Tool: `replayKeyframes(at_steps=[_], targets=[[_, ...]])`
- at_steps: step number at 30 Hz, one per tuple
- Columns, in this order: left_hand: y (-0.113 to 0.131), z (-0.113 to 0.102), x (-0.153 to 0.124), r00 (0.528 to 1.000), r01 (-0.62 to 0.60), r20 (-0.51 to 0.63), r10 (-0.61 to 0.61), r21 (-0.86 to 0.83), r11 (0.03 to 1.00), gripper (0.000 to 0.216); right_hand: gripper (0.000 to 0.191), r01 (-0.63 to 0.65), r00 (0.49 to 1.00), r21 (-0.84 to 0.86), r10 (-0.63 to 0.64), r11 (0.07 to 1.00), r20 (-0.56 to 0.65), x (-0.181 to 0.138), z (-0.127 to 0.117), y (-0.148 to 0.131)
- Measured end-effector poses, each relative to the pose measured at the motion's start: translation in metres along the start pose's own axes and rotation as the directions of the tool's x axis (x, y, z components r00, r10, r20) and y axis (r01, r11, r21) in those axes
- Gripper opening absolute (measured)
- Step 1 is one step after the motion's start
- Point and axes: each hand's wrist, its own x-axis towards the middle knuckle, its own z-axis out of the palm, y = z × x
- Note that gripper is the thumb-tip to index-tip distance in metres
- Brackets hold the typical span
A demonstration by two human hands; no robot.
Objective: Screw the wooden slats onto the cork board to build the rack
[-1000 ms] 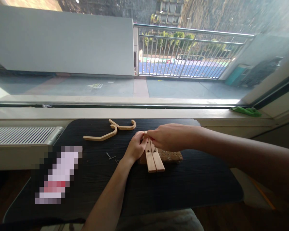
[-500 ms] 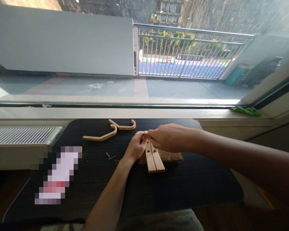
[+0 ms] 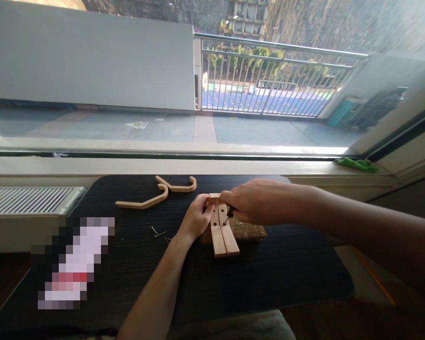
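My left hand (image 3: 196,216) is closed around the far left side of two pale wooden hooks (image 3: 220,238), pressing them side by side. They lie across a rough wooden block (image 3: 250,231), their straight ends pointing toward me. Dark holes show in both strips. Closed just to the right, my right hand (image 3: 246,202) grips a dark tool (image 3: 230,213), mostly hidden by the fingers. A thin metal shaft reaches from it down to the lower hole of the right hook; whether this is tool or screw I cannot tell.
Two more bent wooden hooks (image 3: 145,204) lie at the back left of the black table (image 3: 269,274). Several small metal screws or nails (image 3: 158,233) are left of my left hand. A blurred pale item (image 3: 81,255) lies further left. Behind is a window sill (image 3: 233,166) with a green cloth (image 3: 357,164).
My right hand has shifted slightly, exposing the dark tool, the shaft and more holes in the wood. My left hand keeps its hold. The whole view has moved a little.
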Motion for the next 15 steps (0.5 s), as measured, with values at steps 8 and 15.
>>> replayKeyframes(at_steps=[8, 15], targets=[[0.002, -0.001, -0.001, 1.000, 0.005, 0.009, -0.005, 0.015, 1.000, 0.012, 0.018, 0.085, 0.996, -0.026, -0.085, 0.996, 0.007, 0.001, -0.003, 0.015], [0.003, -0.001, 0.000, 1.000, -0.004, 0.000, 0.004, 0.055, 0.998, 0.012, 0.022, 0.095, 0.995, 0.024, -0.095, 0.995, -0.008, -0.001, 0.010, 0.024]])
